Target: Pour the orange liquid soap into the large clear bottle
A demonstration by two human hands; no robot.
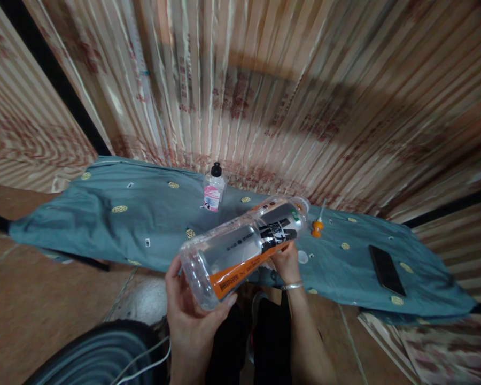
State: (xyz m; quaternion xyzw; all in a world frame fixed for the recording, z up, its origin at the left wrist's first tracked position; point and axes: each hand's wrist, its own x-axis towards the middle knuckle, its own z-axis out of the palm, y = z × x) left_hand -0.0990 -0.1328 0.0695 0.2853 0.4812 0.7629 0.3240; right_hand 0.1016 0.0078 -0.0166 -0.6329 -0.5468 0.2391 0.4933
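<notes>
Item: one large clear plastic bottle (246,246) with an orange and black label, held tilted nearly on its side above the near edge of the cloth, base toward us and neck pointing away to the right. We judge this two-point hold is there to steady a long, light bottle while its open neck is handled; it appears uncapped.

Our left hand (192,310) has its grip wrapped around the base end, thumb and fingers closed on it. Our right hand (286,262), one bangle at the wrist, has its grip closed on the bottle's upper part from below.

Also counted on the blue-grey cloth (144,214) spread over the low surface:
- one small bottle with black cap (214,187), upright, well behind;
- one orange-handled tool (317,224), lying just beyond the bottle's neck;
- one small white cap (302,257), beside our right hand;
- one dark phone (386,270), flat, far right.
</notes>
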